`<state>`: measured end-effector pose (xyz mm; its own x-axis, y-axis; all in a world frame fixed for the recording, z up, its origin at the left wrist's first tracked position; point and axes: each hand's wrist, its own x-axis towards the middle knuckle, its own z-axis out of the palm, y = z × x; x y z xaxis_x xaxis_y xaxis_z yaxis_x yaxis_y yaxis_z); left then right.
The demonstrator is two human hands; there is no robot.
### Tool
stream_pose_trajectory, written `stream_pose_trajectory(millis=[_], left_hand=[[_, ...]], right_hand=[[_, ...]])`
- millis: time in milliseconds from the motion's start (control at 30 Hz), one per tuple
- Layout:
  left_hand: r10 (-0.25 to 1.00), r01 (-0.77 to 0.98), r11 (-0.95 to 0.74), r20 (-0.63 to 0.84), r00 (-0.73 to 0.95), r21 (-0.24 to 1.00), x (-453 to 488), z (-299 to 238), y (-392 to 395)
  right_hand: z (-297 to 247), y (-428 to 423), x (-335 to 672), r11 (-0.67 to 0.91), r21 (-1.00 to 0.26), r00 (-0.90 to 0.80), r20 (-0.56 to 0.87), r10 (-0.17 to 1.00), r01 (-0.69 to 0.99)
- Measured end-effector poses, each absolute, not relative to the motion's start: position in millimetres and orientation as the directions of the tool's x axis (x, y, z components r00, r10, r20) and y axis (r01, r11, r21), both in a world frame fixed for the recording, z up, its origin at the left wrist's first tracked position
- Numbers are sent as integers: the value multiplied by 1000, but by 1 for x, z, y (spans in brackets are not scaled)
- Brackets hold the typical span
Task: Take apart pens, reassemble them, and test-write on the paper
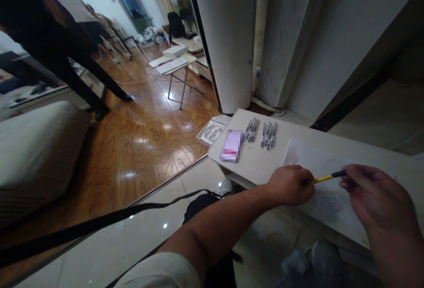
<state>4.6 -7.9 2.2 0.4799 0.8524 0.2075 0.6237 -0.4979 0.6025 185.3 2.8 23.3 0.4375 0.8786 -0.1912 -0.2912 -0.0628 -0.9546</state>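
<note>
A yellow pen with a black end (326, 177) is held level over a white sheet of paper (326, 177) on a small white table (258, 164). My left hand (289, 185) is closed in a fist round the pen's yellow end, resting on the table. My right hand (376, 195) pinches the black end from the right. Faint pink scribbles mark the paper.
Two rows of grey pens (251, 129) (268, 134) and a blurred pink card (231, 145) lie at the table's far end. A flat white box (212, 132) sits on the floor beside it. A person in black (62, 49) stands at the left; a folding table (175, 65) is behind.
</note>
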Motion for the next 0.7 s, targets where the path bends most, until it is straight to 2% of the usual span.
stream_pose_trajectory(millis=[367,700], left_hand=[[869,635,-469,195,454,613,6,2,-6],[902,612,-426,259,347,666,7,2,-4]], right_hand=[[25,0,186,-59,-949,341,-168,925,-308],[24,1,179,-33,-950,365,-151,919,-310]])
